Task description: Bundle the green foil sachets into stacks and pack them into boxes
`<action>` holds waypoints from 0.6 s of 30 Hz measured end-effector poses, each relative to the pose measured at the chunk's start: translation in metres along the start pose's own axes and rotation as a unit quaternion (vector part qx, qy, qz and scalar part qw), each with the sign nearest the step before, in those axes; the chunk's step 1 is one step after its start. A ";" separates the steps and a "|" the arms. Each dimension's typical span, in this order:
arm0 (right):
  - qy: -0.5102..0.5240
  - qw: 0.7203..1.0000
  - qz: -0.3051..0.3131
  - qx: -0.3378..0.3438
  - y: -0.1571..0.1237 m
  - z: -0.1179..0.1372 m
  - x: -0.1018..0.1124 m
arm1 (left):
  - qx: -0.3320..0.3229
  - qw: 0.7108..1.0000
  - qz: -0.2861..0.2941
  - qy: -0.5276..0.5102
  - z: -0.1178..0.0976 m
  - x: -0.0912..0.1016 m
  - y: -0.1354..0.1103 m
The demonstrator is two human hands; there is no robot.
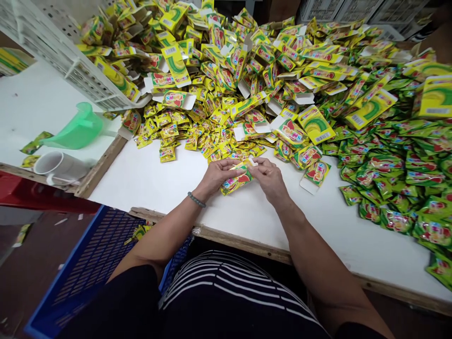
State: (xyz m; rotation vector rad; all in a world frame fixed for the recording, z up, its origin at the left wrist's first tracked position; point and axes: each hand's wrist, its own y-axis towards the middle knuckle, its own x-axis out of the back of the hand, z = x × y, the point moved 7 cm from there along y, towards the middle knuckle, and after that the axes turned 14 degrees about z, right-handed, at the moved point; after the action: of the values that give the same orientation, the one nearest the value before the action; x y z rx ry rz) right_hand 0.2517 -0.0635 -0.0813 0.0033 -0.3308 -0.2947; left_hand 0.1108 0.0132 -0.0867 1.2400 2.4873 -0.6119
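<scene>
Just above the table's near part, my left hand [221, 175] is wrapped round a small yellow and green carton [231, 186] with a watermelon picture. The fingers of my right hand [267, 176] pinch the carton's right end, where a white flap [253, 162] shows. Whether anything is inside the carton I cannot see. Right behind my hands lie many small yellow sachets [215, 141] in a loose heap. To the right of my right hand, a carton with an open white end [315, 176] lies flat on the table.
Yellow cartons [175, 64] are piled high at the back. Green sachets [386, 162] cover the right side of the white table [158, 183]. At left are a white plastic crate [83, 66], a green scoop [79, 127] and a white mug [58, 165]. A blue basket [79, 268] stands below the edge.
</scene>
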 end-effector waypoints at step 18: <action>0.138 0.990 0.027 0.001 0.002 -0.005 -0.022 | -0.126 0.986 -0.008 0.106 -0.019 -0.003 -0.002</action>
State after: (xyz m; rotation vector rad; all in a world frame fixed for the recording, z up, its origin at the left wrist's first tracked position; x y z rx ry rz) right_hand 0.2333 -0.0558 -0.0929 0.0374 -0.0567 -0.2371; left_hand 0.1093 0.0200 -0.0684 1.2425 2.6460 -0.1658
